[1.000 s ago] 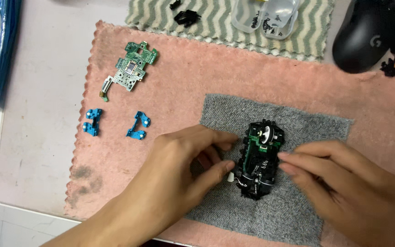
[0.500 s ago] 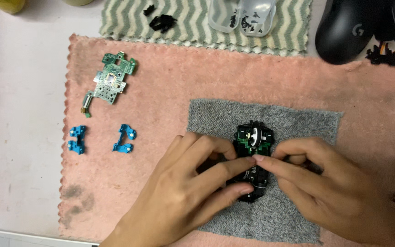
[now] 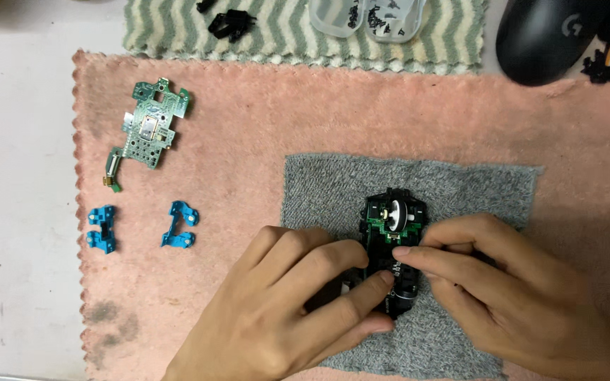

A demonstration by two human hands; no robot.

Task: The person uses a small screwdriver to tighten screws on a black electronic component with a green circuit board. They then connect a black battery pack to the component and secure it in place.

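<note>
Black mouse base [image 3: 392,233] (lower half hidden), left hand [image 3: 284,310], right hand [image 3: 510,296]

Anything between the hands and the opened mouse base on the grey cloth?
Nothing visible. The left hand and right hand are both already on the mouse base, fingertips meeting over its lower half, on the grey cloth.

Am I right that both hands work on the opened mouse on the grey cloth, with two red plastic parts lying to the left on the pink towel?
Not quite: the two plastic parts are blue, not red, as the head view shows. The rest holds: the left hand and right hand both grip the opened mouse on the grey cloth, over the pink towel.
</note>
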